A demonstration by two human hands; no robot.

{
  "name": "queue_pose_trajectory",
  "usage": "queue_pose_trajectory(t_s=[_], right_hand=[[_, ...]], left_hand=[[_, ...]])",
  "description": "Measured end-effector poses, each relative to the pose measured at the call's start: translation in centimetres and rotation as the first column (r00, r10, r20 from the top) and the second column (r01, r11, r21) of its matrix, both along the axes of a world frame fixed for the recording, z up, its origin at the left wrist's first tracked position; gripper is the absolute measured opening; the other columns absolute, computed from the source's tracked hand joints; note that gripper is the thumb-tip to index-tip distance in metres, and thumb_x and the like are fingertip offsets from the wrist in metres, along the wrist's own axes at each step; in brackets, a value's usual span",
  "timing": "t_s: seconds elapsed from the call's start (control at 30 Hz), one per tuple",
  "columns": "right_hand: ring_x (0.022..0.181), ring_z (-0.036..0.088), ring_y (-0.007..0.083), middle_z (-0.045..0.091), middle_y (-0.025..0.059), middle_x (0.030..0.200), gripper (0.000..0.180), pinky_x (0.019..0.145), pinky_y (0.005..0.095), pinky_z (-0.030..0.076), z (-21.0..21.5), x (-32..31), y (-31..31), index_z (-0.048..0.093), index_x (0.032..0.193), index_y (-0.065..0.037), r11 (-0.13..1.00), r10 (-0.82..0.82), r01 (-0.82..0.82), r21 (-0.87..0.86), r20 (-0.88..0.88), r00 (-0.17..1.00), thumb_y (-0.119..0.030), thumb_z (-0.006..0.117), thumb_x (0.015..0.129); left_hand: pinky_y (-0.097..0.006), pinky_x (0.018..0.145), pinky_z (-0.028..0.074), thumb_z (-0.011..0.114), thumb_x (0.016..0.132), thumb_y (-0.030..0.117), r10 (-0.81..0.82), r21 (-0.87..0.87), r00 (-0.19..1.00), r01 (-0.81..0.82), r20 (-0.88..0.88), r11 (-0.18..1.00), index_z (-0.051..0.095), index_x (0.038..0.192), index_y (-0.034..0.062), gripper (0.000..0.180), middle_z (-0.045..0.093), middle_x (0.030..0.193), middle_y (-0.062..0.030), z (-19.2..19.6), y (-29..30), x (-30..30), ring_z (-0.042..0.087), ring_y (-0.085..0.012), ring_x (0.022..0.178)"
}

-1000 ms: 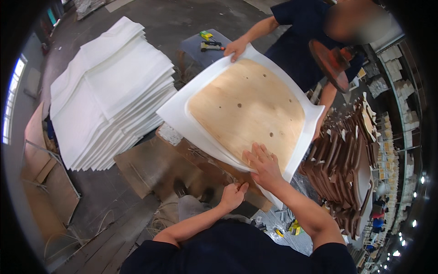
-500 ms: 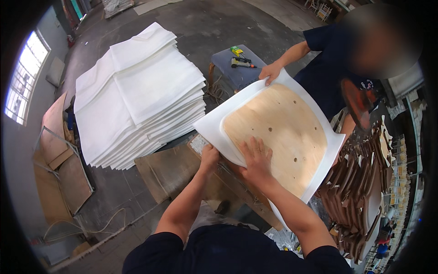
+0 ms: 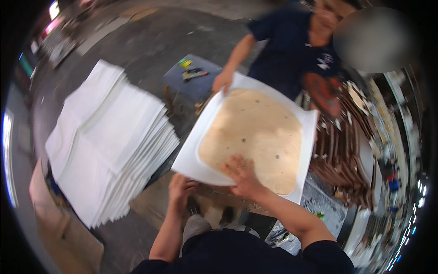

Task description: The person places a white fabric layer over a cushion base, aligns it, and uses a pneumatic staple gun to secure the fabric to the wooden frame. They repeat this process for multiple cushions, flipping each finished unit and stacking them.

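A curved plywood panel (image 3: 255, 123) with several small holes lies on a white foam sheet (image 3: 190, 153), whose margin shows around it. My right hand (image 3: 242, 177) rests open on the panel's near edge, fingers spread. At the sheet's near left corner my left hand (image 3: 180, 187) has its fingers curled at the edge, seemingly gripping it; motion blur softens this. Across from me a co-worker's hand (image 3: 222, 82) holds the sheet's far left corner. The co-worker's other hand is mostly hidden at the right side.
A tall stack of white sheets (image 3: 105, 137) stands at the left. Behind the panel is a blue-grey padded stool (image 3: 182, 75) with a tool (image 3: 194, 74) on it. Brown curved pieces (image 3: 342, 150) are piled at the right, by a plastic-wrapped surface (image 3: 326, 201).
My view has swung, so the stack, stool and panel sit further left in the picture. My right hand stays flat on the panel; my left hand remains at the sheet's near corner.
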State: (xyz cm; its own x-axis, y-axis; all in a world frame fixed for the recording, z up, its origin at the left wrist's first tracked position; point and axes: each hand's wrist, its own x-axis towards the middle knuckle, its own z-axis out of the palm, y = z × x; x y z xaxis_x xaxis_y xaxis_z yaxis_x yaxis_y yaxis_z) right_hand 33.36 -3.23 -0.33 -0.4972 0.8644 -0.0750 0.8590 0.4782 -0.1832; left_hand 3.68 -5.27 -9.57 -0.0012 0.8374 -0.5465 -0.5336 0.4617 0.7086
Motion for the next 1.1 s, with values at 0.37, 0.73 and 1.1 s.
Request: queue_pose_trajectory(t_s=[0.37, 0.73, 1.1], right_hand=[[0.12, 0.077, 0.0335, 0.079, 0.0183, 0.131, 0.034, 0.103, 0.0402, 0.059, 3.7, 26.4, -9.1, 0.072, 0.142, -0.001, 0.219, -0.64, 0.966, 0.137, -0.727, 0.248, -0.008, 0.059, 0.112], [0.08, 0.064, 0.0136, 0.075, 0.0028, 0.1, 0.024, 0.074, 0.032, 0.053, -6.1, 26.6, -9.8, 0.075, 0.118, -0.001, 0.156, -0.719, 0.729, -0.666, -0.583, -0.378, -0.018, 0.079, 0.102], [0.074, 0.066, 0.0212, 0.067, 0.0097, 0.079, 0.017, 0.075, 0.0384, 0.055, -6.0, 23.9, -8.5, 0.068, 0.1, -0.006, 0.042, -0.745, 0.94, -0.338, -0.637, -0.196, -0.012, 0.082, 0.092]], left_hand=[[-0.033, 0.071, 0.057, 0.061, 0.114, 0.024, -0.467, -0.027, 0.794, 0.497, -0.389, 0.867, 0.072, 0.129, 0.0076, 0.024, 0.075, 0.102, -0.0036, 6.3, 19.2, -1.6, 0.069, -0.0129, 0.082], [-0.035, 0.079, 0.055, 0.07, 0.11, 0.033, -0.412, -0.097, 0.61, 0.481, -0.677, 0.871, 0.073, 0.113, 0.0034, 0.03, 0.074, 0.096, -0.0043, 9.4, 20.3, 3.1, 0.067, -0.0151, 0.086], [-0.035, 0.095, 0.055, 0.058, 0.115, 0.046, -0.287, -0.052, 0.497, 0.433, -0.819, 0.9, 0.074, 0.132, -0.0019, 0.053, 0.08, 0.118, -0.0116, 10.0, 19.4, 5.5, 0.072, -0.0181, 0.107]])
